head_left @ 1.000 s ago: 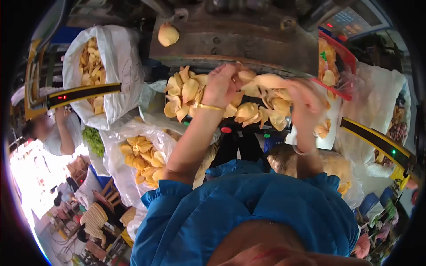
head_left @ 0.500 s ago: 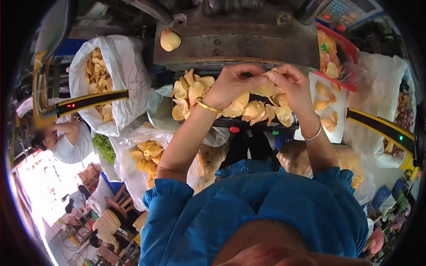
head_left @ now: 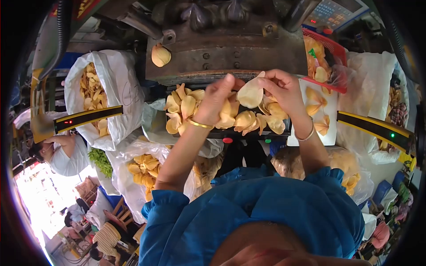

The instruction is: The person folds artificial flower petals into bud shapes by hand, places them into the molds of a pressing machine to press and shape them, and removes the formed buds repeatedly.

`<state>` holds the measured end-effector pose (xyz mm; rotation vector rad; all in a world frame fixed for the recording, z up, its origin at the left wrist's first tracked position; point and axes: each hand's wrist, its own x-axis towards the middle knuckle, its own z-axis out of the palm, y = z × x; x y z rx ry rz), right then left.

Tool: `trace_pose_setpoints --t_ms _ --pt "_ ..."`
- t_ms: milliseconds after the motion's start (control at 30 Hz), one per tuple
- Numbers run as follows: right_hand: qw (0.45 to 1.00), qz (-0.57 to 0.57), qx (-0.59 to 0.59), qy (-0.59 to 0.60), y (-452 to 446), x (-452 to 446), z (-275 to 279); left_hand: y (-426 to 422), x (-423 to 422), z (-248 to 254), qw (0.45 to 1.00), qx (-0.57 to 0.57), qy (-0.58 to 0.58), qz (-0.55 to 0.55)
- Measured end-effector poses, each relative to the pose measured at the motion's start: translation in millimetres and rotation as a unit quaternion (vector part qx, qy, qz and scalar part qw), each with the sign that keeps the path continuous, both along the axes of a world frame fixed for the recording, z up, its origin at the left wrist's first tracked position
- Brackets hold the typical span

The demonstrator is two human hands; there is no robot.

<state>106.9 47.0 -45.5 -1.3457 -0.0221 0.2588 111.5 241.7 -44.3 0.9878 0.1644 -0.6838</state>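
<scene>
Between thumb and fingers, my right hand (head_left: 284, 91) pinches the top of a pale petal-shaped piece (head_left: 250, 94). To its left is my left hand (head_left: 218, 99), thumb raised and apart from the fingers, over a pile of similar yellow pieces (head_left: 188, 105); nothing shows in its grip, though its fingertips are partly hidden. The pile spreads in a row on a dark tray in front of the heavy metal press block (head_left: 222, 48). One rounded yellow piece (head_left: 160, 55) rests on the block's left part.
White sacks (head_left: 126, 95) and plastic bags of yellow pieces (head_left: 144, 170) stand at the left. At the right are a red basket (head_left: 339, 57), a white board (head_left: 330, 113) with orange pieces, and a yellow-black bar (head_left: 375, 128). A co-worker (head_left: 69, 155) is at far left.
My left hand has come away from my right hand and opened. The pale piece now hangs from my right hand. The whole view has shifted slightly.
</scene>
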Motion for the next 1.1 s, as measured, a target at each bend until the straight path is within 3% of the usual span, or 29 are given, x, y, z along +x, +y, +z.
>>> trace_pose_setpoints --t_ms 67,100,233,400,467,500,567,600,633,667,733,767,933,1000,1067,1100 --pt "0.982 -0.019 -0.187 -0.025 -7 1 15 -2 5 10 0.971 0.152 -0.173 0.063" --pt "0.981 -0.016 -0.191 -0.028 -8 3 17 -4 6 11 0.971 0.148 -0.175 0.068" --pt "0.989 -0.008 -0.142 -0.048 -4 13 14 -15 14 9 0.902 0.285 -0.318 0.065" --pt "0.991 -0.086 -0.086 -0.048 -15 20 10 -22 16 10 0.868 0.369 -0.324 0.066" --pt "0.975 -0.176 -0.052 -0.125 -24 58 26 -19 31 16 0.865 0.361 -0.337 0.092" --pt "0.955 -0.215 -0.063 -0.193 -23 85 41 -14 35 16 0.865 0.356 -0.338 0.105" --pt "0.855 -0.296 -0.16 -0.395 -6 142 66 -7 45 17 0.86 0.348 -0.35 0.131" --pt "0.796 -0.288 -0.288 -0.448 -9 180 53 -5 50 19 0.856 0.35 -0.355 0.136" --pt "0.717 -0.278 -0.408 -0.492 -13 209 37 -3 53 22 0.833 0.373 -0.38 0.146" --pt "0.713 -0.282 -0.404 -0.499 -13 219 28 -2 57 25 0.809 0.395 -0.407 0.156" --pt "0.615 -0.229 -0.54 -0.527 -13 234 19 0 71 32 0.757 0.432 -0.458 0.172" --pt "0.613 -0.231 -0.542 -0.527 -14 232 19 1 78 34 0.757 0.43 -0.46 0.171" --pt "0.625 -0.158 -0.49 -0.587 -15 212 24 -6 121 62 0.636 0.47 -0.579 0.196" --pt "0.588 -0.179 -0.503 -0.608 -12 216 28 -16 145 66 0.615 0.485 -0.589 0.201" --pt "0.555 -0.201 -0.516 -0.621 -9 219 28 -22 169 55 0.526 0.54 -0.616 0.228" --pt "0.555 -0.203 -0.516 -0.62 -8 220 27 -23 176 51 0.525 0.54 -0.618 0.227"
